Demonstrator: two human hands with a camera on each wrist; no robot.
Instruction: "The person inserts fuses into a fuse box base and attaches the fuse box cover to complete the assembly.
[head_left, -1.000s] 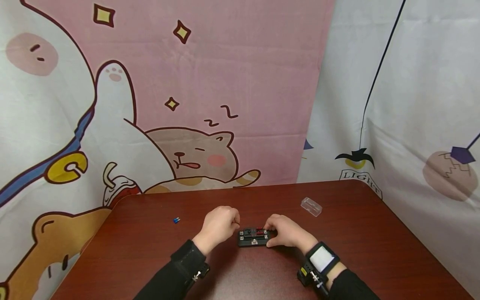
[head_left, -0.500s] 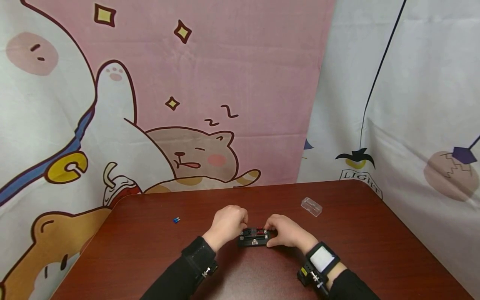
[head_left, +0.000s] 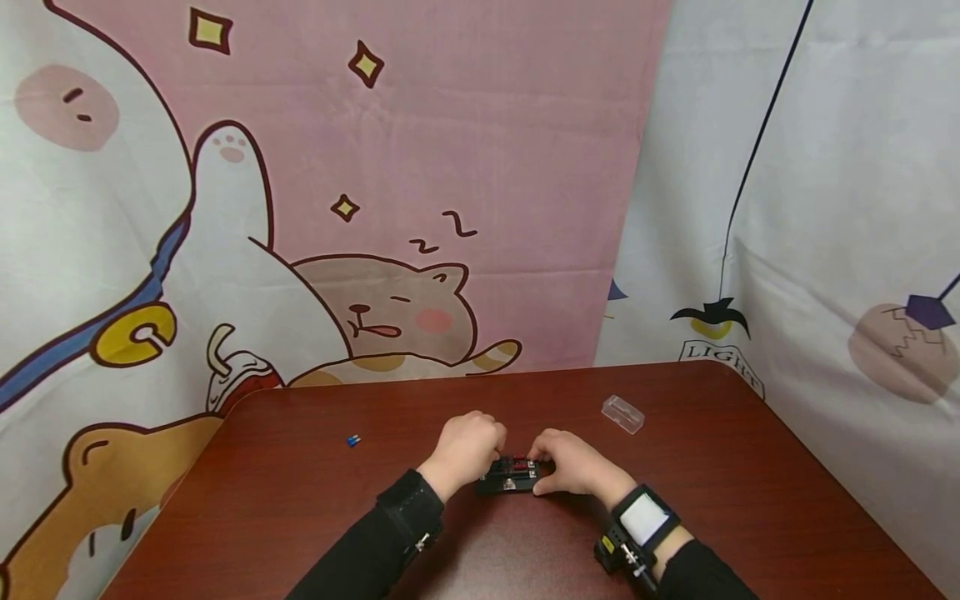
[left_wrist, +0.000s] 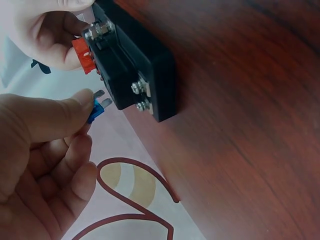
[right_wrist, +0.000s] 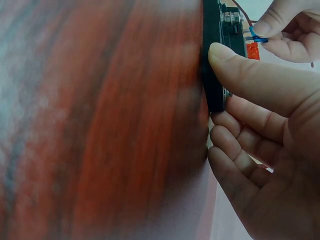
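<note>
One small blue fuse (left_wrist: 95,111), light, stiff and likely slippery, is pinched by its plastic head in the left hand (head_left: 467,446), prongs toward the black fuse box (head_left: 512,477) gripped at its edges by the right hand (head_left: 572,463).

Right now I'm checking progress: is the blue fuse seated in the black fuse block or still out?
Out. The left hand pinches the blue fuse, prongs bare beside the fuse block.
</note>
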